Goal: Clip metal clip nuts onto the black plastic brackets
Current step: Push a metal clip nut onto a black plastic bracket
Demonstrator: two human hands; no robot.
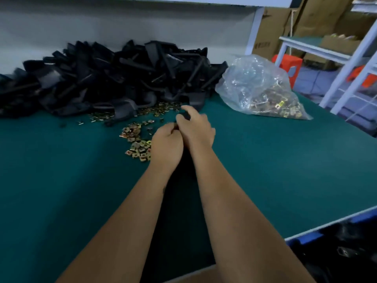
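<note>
Your two hands meet at the centre of the frame above the green tabletop (265,170), forearms reaching in from the bottom edge. Your left hand (166,142) is curled into a loose fist, fingertips pressed against the right; what it pinches is hidden. Your right hand (195,127) has its fingers curled round a small black bracket (184,116), only a dark sliver of which shows between thumb and forefinger. Just left of your left hand lies a loose scatter of brass-coloured clip nuts (135,142), with more strewn toward the upper centre. Behind them, across the upper left of the frame, a big heap of black plastic brackets (114,76) rests against the white wall. At upper right, a clear plastic bag (259,86) holds more clip nuts, sitting beside the heap. Cardboard boxes (271,31) and a white metal rack (346,64) fill the far upper right corner.
</note>
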